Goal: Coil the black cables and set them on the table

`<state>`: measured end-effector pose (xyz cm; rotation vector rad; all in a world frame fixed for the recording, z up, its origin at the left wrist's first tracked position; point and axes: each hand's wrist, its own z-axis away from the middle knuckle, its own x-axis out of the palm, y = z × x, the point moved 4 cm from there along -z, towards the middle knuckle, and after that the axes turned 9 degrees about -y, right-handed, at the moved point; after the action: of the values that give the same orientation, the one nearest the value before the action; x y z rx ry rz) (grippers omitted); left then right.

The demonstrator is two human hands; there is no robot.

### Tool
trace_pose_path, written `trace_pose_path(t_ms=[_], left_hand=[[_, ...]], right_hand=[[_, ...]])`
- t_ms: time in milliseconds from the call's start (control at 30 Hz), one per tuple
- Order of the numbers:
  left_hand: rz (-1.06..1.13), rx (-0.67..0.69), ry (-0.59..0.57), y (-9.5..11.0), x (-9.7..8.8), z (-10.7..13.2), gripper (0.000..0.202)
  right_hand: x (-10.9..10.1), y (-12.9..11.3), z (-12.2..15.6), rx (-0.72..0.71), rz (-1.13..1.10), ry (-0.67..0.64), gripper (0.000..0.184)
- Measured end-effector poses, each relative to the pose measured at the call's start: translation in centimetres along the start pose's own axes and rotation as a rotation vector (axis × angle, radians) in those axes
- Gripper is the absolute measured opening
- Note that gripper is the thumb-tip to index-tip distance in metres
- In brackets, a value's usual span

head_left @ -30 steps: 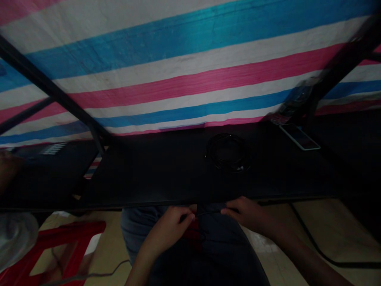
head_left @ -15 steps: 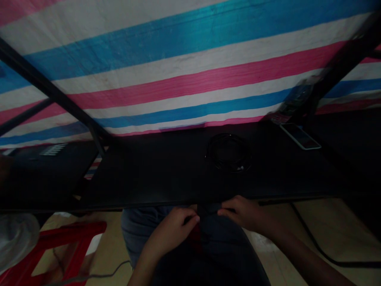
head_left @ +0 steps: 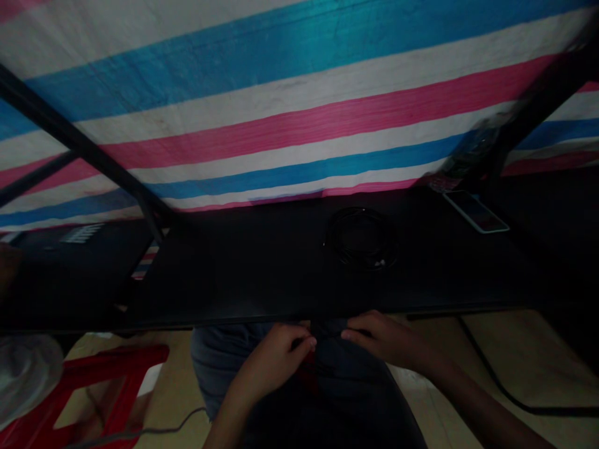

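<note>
Striped plastic sheeting (head_left: 290, 125) in blue, white and pink rises beyond my hands, behind a long, flat black tabletop (head_left: 234, 268). Far left of my hands, part of another person's hand (head_left: 7, 265) shows, with a row of small pale strips (head_left: 84, 233) beyond it; lower, nearer to me, is a red plastic stool (head_left: 124, 374). Over my blue-grey cloth trousers (head_left: 210, 368), just short of the tabletop's near edge, my left hand (head_left: 276, 355) pinches a thin black cable (head_left: 331, 338) between thumb and forefinger. It runs across the gap to my right hand, too dim for me to tell its ends. Past that gap, a round coil of glossy black cable (head_left: 360, 260) lies on the tabletop. My right hand (head_left: 388, 337), fingers curled, pinches the thin cable too. Ahead of it and to the right are a tilted clear plastic bottle (head_left: 470, 149) and a flat, dark-screened phone with a pale rim (head_left: 477, 212)
</note>
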<state>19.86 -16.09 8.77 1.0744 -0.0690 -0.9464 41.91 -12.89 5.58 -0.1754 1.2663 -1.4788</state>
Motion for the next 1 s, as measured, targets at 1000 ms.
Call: trace_pose_path(t_ms=[1000], left_hand=[[-0.003,-0.098,0.018,-3.3,-2.5,3.6,0.036]], right_hand=[[-1.9,2.5,1.3,0.108,0.103,-0.047,0.034]])
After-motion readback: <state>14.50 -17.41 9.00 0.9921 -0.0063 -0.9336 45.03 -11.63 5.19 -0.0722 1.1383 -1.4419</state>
